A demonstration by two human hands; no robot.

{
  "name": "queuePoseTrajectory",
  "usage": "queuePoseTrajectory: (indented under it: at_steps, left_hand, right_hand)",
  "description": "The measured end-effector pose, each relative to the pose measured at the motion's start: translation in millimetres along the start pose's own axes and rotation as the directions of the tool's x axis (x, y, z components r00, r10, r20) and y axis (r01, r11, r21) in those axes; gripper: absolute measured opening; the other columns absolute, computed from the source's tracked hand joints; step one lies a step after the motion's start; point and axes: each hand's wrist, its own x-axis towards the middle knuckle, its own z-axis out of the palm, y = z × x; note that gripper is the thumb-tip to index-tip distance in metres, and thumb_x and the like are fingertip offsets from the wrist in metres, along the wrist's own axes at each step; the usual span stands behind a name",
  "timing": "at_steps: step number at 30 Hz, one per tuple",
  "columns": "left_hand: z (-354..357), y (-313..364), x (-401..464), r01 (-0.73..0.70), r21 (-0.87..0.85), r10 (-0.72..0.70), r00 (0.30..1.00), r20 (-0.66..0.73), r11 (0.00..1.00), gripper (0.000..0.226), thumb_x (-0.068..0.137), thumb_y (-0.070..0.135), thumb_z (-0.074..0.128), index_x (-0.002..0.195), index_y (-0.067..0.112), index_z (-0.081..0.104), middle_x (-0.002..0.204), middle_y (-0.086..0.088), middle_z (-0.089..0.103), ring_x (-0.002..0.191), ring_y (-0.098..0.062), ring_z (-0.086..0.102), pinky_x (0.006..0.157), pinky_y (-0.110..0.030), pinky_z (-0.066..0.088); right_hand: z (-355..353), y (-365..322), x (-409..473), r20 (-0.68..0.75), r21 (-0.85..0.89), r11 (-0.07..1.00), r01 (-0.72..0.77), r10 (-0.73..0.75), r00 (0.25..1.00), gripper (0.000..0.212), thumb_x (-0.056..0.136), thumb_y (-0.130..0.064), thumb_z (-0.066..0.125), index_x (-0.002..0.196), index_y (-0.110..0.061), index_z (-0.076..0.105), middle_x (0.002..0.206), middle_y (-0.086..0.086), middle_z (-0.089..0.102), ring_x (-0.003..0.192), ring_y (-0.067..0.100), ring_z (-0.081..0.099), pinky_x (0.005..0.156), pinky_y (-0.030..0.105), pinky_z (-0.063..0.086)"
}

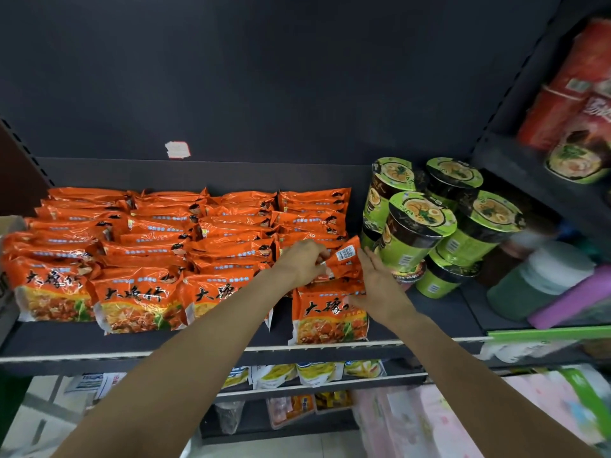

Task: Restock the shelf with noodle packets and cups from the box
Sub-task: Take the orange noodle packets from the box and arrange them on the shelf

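The noodle packets [185, 246] are glossy orange pouches with black brush lettering and a picture of noodles on the front. They fill the left and middle of the frame in four rows running back along the dark shelf [211, 342], packed upright and leaning on one another. One tilted packet [345, 261] at the right end of the rows shows its back, with a white barcode label near its top corner. Just below it, the front packet [330, 314] of the rightmost row stands near the shelf edge.

To the right of the rows, in the middle right of the frame, stand the noodle cups [420, 229], green and black with round lids picturing a bowl of noodles, stacked two high. They crowd close against the tilted packet's right side. Further right lie pale and purple rolls [545, 285], blurred. Red cups [572, 94] sit on a higher shelf in the upper right. Lower shelves in the bottom of the frame carry yellow packets [297, 373].

The left hand [304, 262] has its fingers curled, its grip pinching the tilted packet's left edge. The right hand [377, 282] is spread with fingers nearly straight, its grip wide, lying flat against the tilted packet's right side and the top of the front packet.
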Motion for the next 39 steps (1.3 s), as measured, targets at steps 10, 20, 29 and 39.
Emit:
queuePoseTrajectory:
  at_steps: [10,20,29,39]
  left_hand:
    - [-10,-18,-8,0.065,-0.226,-0.101,0.983,-0.152,0.972,0.011,0.091,0.014,0.060,0.081,0.013,0.056,0.088,-0.004,0.062,0.083,-0.021,0.060,0.075,-0.032,0.048]
    - [-26,-11,-21,0.044,-0.076,-0.044,0.999,0.004,0.996,0.029,0.090,0.024,0.062,0.117,0.015,0.058,0.104,-0.006,0.064,0.100,-0.023,0.059,0.092,-0.040,0.048]
    - [-22,-1,-39,-0.036,0.000,0.036,0.992,0.124,0.999,0.047,0.096,0.008,0.046,0.140,0.024,0.042,0.143,-0.007,0.046,0.122,-0.028,0.051,0.100,-0.033,0.042]
    - [-11,15,-68,-0.138,0.167,0.131,0.990,0.056,0.976,0.076,0.090,0.002,0.052,0.144,0.045,0.019,0.110,-0.012,0.061,0.096,-0.030,0.060,0.081,-0.047,0.052]
  right_hand:
    - [0,4,-9,-0.011,0.023,1.000,0.000,0.000,1.000,0.074,0.078,-0.025,0.075,0.138,-0.016,0.033,0.131,0.005,0.037,0.125,0.023,0.039,0.104,0.039,0.040]
    - [-5,-5,-13,0.040,-0.171,0.985,-0.037,0.044,0.998,0.079,0.083,-0.032,0.069,0.145,-0.030,0.020,0.124,0.009,0.034,0.117,0.025,0.043,0.093,0.040,0.049]
    - [-11,-2,-29,-0.093,-0.450,0.883,0.134,-0.196,0.976,0.058,0.086,-0.020,0.061,0.139,-0.017,0.039,0.142,0.002,0.035,0.135,0.021,0.028,0.115,0.035,0.019]
    - [-12,-2,-49,0.006,-0.272,0.952,0.138,-0.142,0.990,0.072,0.084,-0.035,0.067,0.141,-0.022,0.025,0.128,0.002,0.046,0.121,0.021,0.043,0.098,0.035,0.041]
